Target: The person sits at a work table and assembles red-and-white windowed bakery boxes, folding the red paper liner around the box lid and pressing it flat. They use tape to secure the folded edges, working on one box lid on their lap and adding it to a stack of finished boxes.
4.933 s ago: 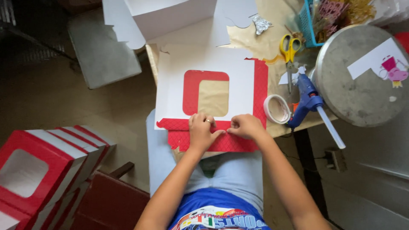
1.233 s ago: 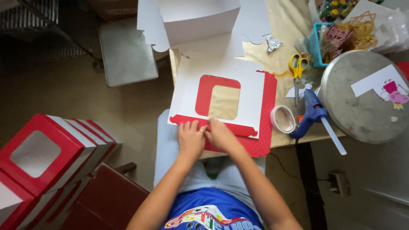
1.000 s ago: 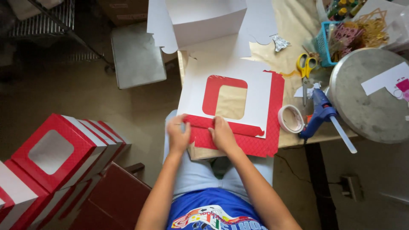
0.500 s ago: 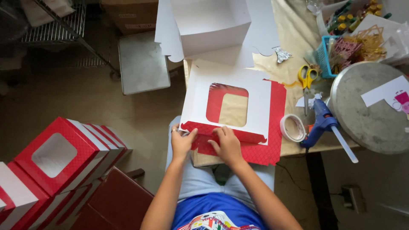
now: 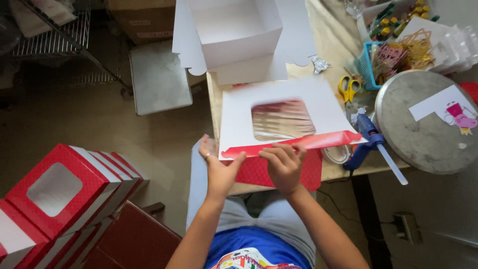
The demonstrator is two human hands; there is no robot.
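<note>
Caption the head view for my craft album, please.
Both hands, left hand and right hand, lift a white windowed box lid at its red edge.

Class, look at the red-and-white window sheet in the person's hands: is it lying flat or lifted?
Lifted. Both hands, left and right, hold the sheet by its red near edge, and its white side tilts up, motion-blurred, above the red piece on the table.
</note>
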